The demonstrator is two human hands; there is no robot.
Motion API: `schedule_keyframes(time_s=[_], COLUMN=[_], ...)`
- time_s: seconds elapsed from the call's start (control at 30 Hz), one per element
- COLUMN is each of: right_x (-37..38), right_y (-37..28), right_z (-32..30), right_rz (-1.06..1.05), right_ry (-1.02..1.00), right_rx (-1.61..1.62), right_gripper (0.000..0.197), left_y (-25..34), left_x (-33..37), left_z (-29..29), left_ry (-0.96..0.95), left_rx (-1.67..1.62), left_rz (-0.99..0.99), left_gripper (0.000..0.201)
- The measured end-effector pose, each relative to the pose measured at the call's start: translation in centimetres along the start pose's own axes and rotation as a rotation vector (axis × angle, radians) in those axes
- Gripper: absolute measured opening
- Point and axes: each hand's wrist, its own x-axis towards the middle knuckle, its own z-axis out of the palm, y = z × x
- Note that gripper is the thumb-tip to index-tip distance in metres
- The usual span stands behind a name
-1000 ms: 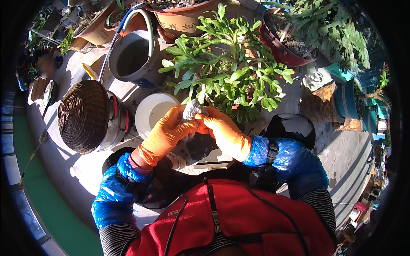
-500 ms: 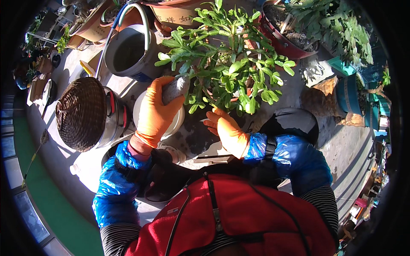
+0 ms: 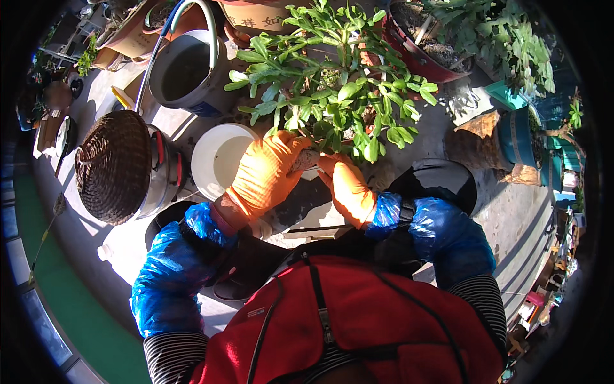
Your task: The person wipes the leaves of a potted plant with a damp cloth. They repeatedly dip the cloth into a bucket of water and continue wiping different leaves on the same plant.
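My left hand, in an orange glove, is closed on a rough grey cloth-like wad. This wad sits at the near edge of a leafy green potted plant with flat, segmented stems. My right hand, also gloved in orange, meets the wad from the right, its fingers drawn together under the lowest leaves. What lies between those fingers is hidden. Most of the plant's pot is covered by foliage. Just left of my left hand stands a white bucket.
A grey bucket of dark water with a hose stands at the far left. Nearer is a woven brown basket lid on a pale container. Other potted plants line the back, including a red pot. A blue pot stands at right.
My left hand has moved right and nearer with the grey wad, away from above the white bucket to the plant's near edge. My right hand has stayed close by, and its fingers have drawn together.
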Motion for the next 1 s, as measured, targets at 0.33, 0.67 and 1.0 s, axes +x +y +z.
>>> schedule_keyframes(time_s=[0.33,0.67,1.0], right_x=[0.1,-0.8,-1.1], right_y=[0.2,-0.8,-1.6], right_z=[-0.2,1.0,1.0], right_rz=[0.137,0.147,0.166], right_ry=[-0.190,-0.261,-0.357], right_rx=[0.119,0.191,0.320], right_gripper=[0.032,0.046,0.059], left_y=[-0.5,0.5,0.5], left_x=[0.6,-0.2,0.7], left_z=[-2.2,-1.5,-2.6], left_ry=[0.228,-0.072,0.152], left_rx=[-0.096,0.118,-0.060], left_rz=[-0.290,0.033,-0.142], left_gripper=[0.052,0.054,0.048])
